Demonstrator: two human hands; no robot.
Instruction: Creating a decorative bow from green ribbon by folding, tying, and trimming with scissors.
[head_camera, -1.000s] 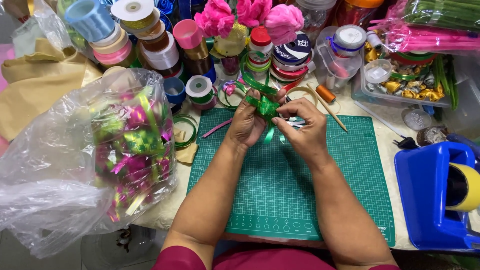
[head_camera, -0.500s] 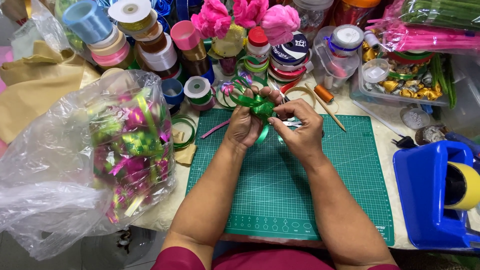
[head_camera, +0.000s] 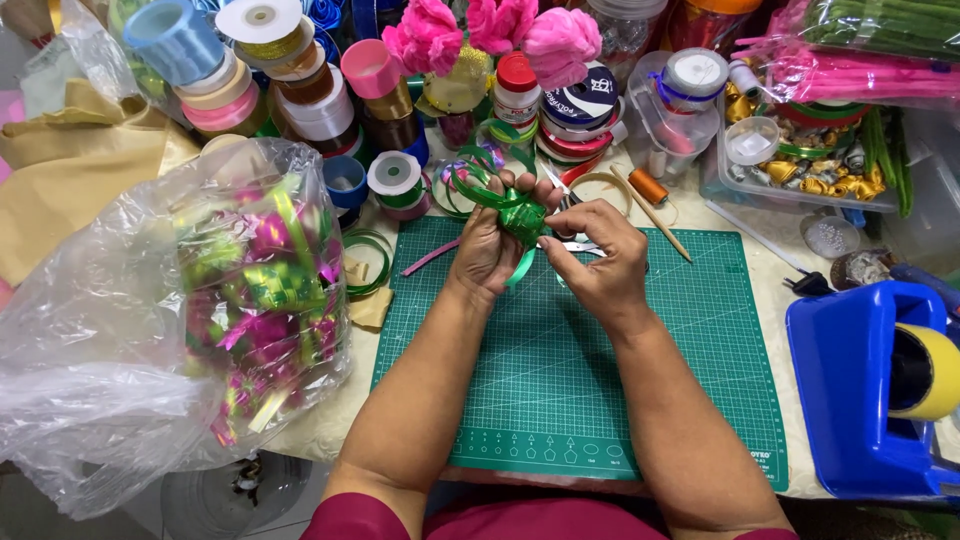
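A small woven piece of shiny green ribbon (head_camera: 522, 214) is pinched between both hands above the far edge of a green cutting mat (head_camera: 570, 370). My left hand (head_camera: 487, 243) grips it from the left, fingers curled around it. My right hand (head_camera: 597, 258) pinches it from the right with thumb and fingertips. Loose green ribbon loops (head_camera: 478, 172) stick out behind the left hand, and a ribbon tail (head_camera: 519, 268) hangs below. Scissors (head_camera: 580, 243) lie partly hidden under my right hand.
A clear plastic bag (head_camera: 190, 300) of green and pink ribbon pieces lies at the left. Ribbon spools (head_camera: 300, 90) crowd the far side. A wooden stick (head_camera: 652, 213) and an orange thread spool (head_camera: 650, 186) lie behind the mat. A blue tape dispenser (head_camera: 870, 390) stands at the right.
Both hands have turned the green ribbon piece and shifted it slightly left and away. The loose loops now fan out behind my left hand.
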